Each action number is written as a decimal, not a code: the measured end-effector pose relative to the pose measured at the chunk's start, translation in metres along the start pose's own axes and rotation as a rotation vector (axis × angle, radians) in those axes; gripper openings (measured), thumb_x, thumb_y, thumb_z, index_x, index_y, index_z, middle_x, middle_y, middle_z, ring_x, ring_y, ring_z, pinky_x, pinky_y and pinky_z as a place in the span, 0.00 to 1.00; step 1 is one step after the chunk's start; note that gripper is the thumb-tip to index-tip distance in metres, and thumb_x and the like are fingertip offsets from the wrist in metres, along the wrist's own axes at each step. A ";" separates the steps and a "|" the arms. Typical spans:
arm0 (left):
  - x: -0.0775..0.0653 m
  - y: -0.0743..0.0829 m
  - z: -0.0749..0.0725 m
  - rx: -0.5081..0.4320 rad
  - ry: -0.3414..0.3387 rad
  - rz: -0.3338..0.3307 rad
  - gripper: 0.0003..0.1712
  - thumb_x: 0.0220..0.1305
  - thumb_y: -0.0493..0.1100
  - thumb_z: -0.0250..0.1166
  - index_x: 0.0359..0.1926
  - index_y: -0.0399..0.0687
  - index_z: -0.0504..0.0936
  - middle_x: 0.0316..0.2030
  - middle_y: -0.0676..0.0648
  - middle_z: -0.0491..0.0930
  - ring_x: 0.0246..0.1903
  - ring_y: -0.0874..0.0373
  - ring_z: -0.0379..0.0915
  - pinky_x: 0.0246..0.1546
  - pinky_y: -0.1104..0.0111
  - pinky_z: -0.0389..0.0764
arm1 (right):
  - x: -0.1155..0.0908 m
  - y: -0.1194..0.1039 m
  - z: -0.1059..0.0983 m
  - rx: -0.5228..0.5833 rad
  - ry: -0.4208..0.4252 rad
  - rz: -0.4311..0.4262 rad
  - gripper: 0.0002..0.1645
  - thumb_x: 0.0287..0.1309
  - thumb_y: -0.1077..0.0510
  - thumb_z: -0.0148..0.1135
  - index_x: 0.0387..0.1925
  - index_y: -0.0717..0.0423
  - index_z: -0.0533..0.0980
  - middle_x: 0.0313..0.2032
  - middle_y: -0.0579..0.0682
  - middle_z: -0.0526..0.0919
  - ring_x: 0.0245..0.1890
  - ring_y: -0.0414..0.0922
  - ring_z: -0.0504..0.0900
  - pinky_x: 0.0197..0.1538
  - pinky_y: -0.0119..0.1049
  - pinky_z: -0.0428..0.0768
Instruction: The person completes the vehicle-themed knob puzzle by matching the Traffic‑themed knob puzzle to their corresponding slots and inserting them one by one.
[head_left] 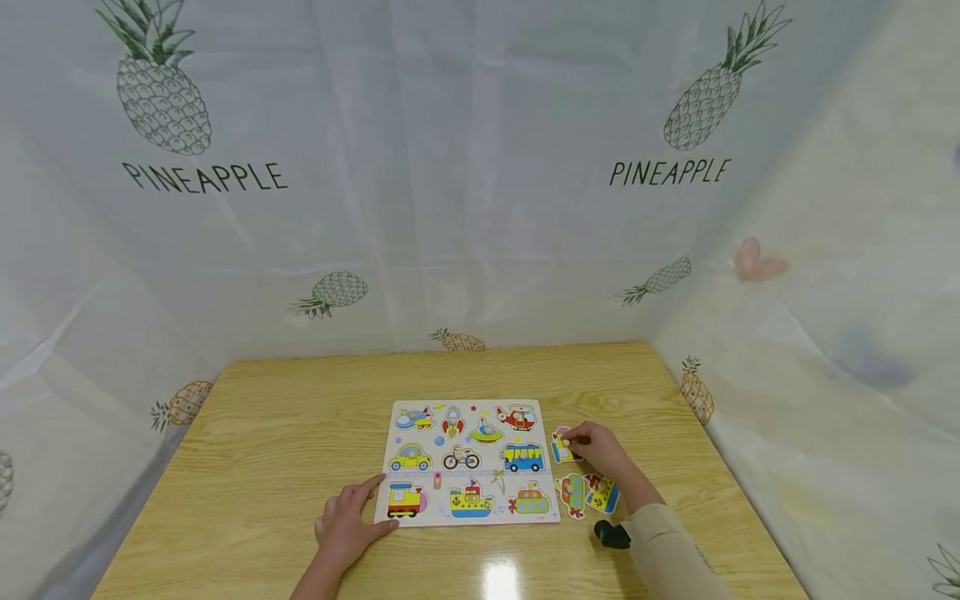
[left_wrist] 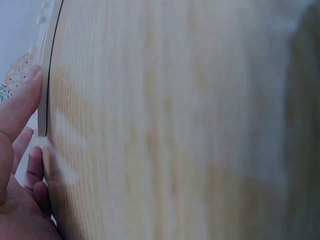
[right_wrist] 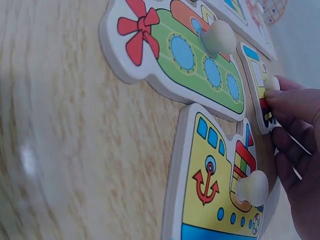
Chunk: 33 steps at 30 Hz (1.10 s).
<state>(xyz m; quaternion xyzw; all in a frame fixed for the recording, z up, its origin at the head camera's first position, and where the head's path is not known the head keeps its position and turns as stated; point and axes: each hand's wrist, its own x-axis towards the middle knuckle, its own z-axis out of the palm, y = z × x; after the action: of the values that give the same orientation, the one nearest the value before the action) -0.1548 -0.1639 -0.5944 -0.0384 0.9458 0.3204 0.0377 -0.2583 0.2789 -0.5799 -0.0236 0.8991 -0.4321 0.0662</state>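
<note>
A wooden peg puzzle board (head_left: pixel 408 477) with vehicle pictures lies flat on the table. My left hand (head_left: pixel 347 521) rests at its lower left corner, thumb by the front edge and fingertips by the left edge. To the right of the board, my right hand (head_left: pixel 602 448) pinches the round white knob of a train puzzle piece (right_wrist: pixel 259 75) between thumb and fingers. The train piece is close over the table beside the board. Nearer the front, a green submarine piece (head_left: pixel 572 494) and a yellow ship piece (head_left: pixel 602 493) lie side by side, knobs up.
The wood-grain table (head_left: pixel 277 433) is enclosed by pale curtains (head_left: pixel 480 208) printed with pineapples. A small dark green object (head_left: pixel 612 534) shows beside the right sleeve (head_left: pixel 667 546). The board's bottom row shows train, ship and submarine pictures.
</note>
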 end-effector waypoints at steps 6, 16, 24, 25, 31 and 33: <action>-0.001 0.000 0.000 0.003 0.005 0.003 0.48 0.41 0.61 0.78 0.65 0.57 0.73 0.52 0.43 0.72 0.51 0.40 0.62 0.38 0.49 0.59 | 0.000 0.001 0.000 -0.003 0.003 -0.014 0.08 0.60 0.70 0.63 0.39 0.61 0.83 0.33 0.47 0.77 0.33 0.43 0.75 0.37 0.38 0.76; -0.001 0.001 0.000 0.008 0.010 0.005 0.48 0.41 0.61 0.78 0.65 0.57 0.73 0.52 0.43 0.72 0.52 0.38 0.62 0.38 0.49 0.60 | -0.002 0.004 -0.003 -0.040 0.037 -0.009 0.05 0.58 0.66 0.66 0.36 0.57 0.82 0.34 0.47 0.77 0.34 0.44 0.74 0.38 0.39 0.74; -0.001 0.001 -0.001 0.010 0.006 -0.002 0.48 0.41 0.61 0.78 0.65 0.57 0.73 0.53 0.43 0.72 0.51 0.39 0.62 0.39 0.48 0.60 | -0.005 0.004 -0.004 -0.013 0.091 -0.013 0.07 0.56 0.63 0.69 0.37 0.59 0.82 0.32 0.49 0.75 0.32 0.45 0.72 0.33 0.37 0.73; -0.001 0.001 -0.001 0.010 0.004 -0.004 0.48 0.41 0.61 0.78 0.66 0.57 0.73 0.53 0.43 0.72 0.51 0.39 0.62 0.39 0.48 0.60 | -0.006 0.005 -0.003 -0.012 0.104 -0.021 0.07 0.56 0.63 0.70 0.37 0.59 0.82 0.32 0.49 0.75 0.32 0.45 0.72 0.33 0.37 0.73; -0.001 0.002 -0.001 0.003 -0.002 -0.012 0.48 0.41 0.61 0.78 0.66 0.57 0.73 0.53 0.43 0.72 0.51 0.39 0.62 0.38 0.49 0.59 | -0.008 0.004 0.006 -0.002 0.158 -0.084 0.07 0.54 0.59 0.72 0.34 0.55 0.83 0.30 0.46 0.73 0.29 0.44 0.69 0.31 0.36 0.70; -0.001 0.002 -0.002 0.005 0.000 -0.009 0.48 0.41 0.61 0.78 0.66 0.57 0.73 0.53 0.42 0.72 0.51 0.39 0.62 0.38 0.49 0.60 | -0.010 0.001 0.010 0.006 0.169 -0.107 0.06 0.53 0.58 0.73 0.33 0.54 0.83 0.30 0.46 0.73 0.28 0.44 0.68 0.31 0.36 0.69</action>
<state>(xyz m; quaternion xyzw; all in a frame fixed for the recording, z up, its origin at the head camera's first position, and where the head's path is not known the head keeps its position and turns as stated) -0.1540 -0.1632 -0.5915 -0.0426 0.9463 0.3180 0.0391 -0.2464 0.2723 -0.5858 -0.0350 0.8976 -0.4382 -0.0329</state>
